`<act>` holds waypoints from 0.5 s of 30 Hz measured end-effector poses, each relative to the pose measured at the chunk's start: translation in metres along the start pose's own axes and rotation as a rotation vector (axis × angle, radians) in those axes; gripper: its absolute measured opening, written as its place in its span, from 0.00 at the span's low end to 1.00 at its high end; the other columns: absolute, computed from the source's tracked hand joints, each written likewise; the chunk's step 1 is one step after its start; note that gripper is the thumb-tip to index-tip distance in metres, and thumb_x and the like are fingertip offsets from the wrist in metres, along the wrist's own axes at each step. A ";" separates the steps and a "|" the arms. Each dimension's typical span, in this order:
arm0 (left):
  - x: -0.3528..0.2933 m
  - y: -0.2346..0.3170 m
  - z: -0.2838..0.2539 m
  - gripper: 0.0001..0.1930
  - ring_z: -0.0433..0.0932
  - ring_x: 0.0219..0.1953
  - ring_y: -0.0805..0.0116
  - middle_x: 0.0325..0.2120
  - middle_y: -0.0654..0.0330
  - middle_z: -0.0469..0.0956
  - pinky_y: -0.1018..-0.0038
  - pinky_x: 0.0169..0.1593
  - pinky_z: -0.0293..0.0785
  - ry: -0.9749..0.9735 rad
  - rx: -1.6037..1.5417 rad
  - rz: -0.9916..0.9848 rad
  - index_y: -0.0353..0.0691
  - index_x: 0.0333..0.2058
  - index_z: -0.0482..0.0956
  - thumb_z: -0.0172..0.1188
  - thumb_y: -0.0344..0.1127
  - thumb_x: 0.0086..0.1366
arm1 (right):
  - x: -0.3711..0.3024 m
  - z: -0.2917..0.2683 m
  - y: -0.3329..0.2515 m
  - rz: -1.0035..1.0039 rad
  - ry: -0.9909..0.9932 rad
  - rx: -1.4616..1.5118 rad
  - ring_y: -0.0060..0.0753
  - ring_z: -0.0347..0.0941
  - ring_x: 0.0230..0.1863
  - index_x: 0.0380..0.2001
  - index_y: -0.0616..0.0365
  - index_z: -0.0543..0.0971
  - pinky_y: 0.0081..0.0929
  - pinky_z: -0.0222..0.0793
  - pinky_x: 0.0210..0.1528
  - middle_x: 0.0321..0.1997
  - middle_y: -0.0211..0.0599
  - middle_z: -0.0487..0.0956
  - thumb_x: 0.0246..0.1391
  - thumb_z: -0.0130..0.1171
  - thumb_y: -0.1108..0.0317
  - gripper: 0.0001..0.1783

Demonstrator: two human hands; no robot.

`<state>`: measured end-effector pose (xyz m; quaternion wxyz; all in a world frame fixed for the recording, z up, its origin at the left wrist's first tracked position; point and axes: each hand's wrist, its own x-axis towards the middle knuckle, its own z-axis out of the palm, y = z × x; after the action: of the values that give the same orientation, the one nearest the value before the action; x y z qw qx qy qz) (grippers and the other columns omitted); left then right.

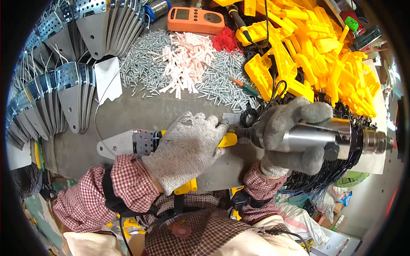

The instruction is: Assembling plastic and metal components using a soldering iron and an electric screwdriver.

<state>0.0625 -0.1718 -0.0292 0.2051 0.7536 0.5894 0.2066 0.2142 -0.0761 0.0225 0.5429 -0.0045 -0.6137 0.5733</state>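
My left hand (pixel 188 149), in a grey knit glove, closes over a yellow plastic part (pixel 229 140) and hides most of it. A grey metal blade with a perforated plate (pixel 119 144) sticks out to the left of that hand. My right hand (pixel 275 123), also gloved, is wrapped round a silver cylindrical power screwdriver (pixel 316 138) lying sideways. Its dark tip points left, close to the yellow part's right end and my left fingertips. Whether the tip touches a screw there I cannot make out.
Piles of screws (pixel 145 53) and pale pink sleeves (pixel 188 59) lie beyond my hands. Behind them is an orange meter (pixel 195 20). Yellow plastic shells (pixel 316 51) heap at the far right, metal blades (pixel 74 100) at the left. A green-handled screwdriver (pixel 249 88) lies among the screws.
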 end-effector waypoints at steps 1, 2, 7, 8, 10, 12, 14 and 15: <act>0.000 -0.001 0.002 0.30 0.79 0.46 0.54 0.42 0.55 0.80 0.58 0.52 0.74 0.006 0.020 0.012 0.47 0.61 0.73 0.67 0.45 0.60 | 0.001 -0.003 0.002 0.003 -0.043 0.011 0.30 0.65 0.10 0.48 0.57 0.69 0.28 0.66 0.13 0.18 0.39 0.71 0.55 0.63 0.49 0.27; -0.001 -0.002 0.004 0.30 0.79 0.46 0.54 0.42 0.55 0.80 0.58 0.52 0.74 0.012 0.039 0.025 0.47 0.61 0.73 0.66 0.45 0.61 | 0.001 -0.006 0.004 0.004 -0.085 0.020 0.31 0.65 0.11 0.48 0.57 0.69 0.29 0.66 0.13 0.19 0.39 0.71 0.55 0.63 0.48 0.28; 0.004 0.000 0.004 0.29 0.78 0.46 0.54 0.42 0.54 0.80 0.59 0.52 0.74 -0.032 0.042 0.013 0.46 0.60 0.74 0.66 0.46 0.61 | -0.006 -0.029 0.001 -0.005 -0.085 0.058 0.28 0.68 0.15 0.54 0.54 0.72 0.27 0.65 0.16 0.25 0.41 0.75 0.58 0.62 0.51 0.26; 0.004 0.000 0.004 0.28 0.78 0.46 0.53 0.42 0.54 0.79 0.59 0.52 0.74 -0.029 0.042 0.011 0.45 0.59 0.74 0.66 0.45 0.61 | -0.012 -0.019 0.002 0.013 0.034 0.041 0.27 0.69 0.15 0.53 0.51 0.74 0.27 0.65 0.16 0.26 0.40 0.76 0.58 0.62 0.52 0.23; 0.003 -0.002 0.003 0.28 0.78 0.45 0.53 0.42 0.54 0.79 0.59 0.52 0.73 -0.032 0.033 0.015 0.45 0.59 0.75 0.66 0.45 0.61 | -0.015 -0.010 0.005 0.041 0.066 0.033 0.28 0.71 0.18 0.51 0.54 0.75 0.27 0.67 0.18 0.26 0.40 0.77 0.58 0.62 0.56 0.21; 0.000 -0.004 0.001 0.28 0.78 0.44 0.52 0.43 0.54 0.79 0.58 0.53 0.73 -0.039 0.015 0.023 0.44 0.59 0.75 0.66 0.46 0.61 | -0.016 -0.005 0.007 0.086 0.003 0.061 0.30 0.73 0.20 0.50 0.56 0.75 0.28 0.70 0.20 0.27 0.41 0.77 0.59 0.62 0.60 0.18; -0.011 -0.007 0.010 0.28 0.78 0.44 0.51 0.43 0.53 0.78 0.58 0.52 0.73 0.114 0.055 0.072 0.42 0.57 0.75 0.66 0.47 0.60 | -0.016 -0.002 0.000 0.172 -0.088 0.123 0.31 0.75 0.22 0.48 0.59 0.76 0.28 0.72 0.22 0.28 0.41 0.78 0.59 0.61 0.64 0.16; -0.015 -0.010 0.012 0.28 0.77 0.43 0.51 0.43 0.53 0.78 0.58 0.52 0.73 0.193 0.077 0.094 0.41 0.56 0.75 0.66 0.47 0.60 | -0.008 -0.002 -0.007 0.251 -0.157 0.139 0.32 0.75 0.23 0.47 0.60 0.76 0.29 0.73 0.23 0.28 0.41 0.78 0.59 0.61 0.66 0.15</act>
<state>0.0575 -0.1846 -0.0456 0.1084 0.7645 0.5777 0.2647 0.2233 -0.0823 0.0215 0.4166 0.0014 -0.6075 0.6763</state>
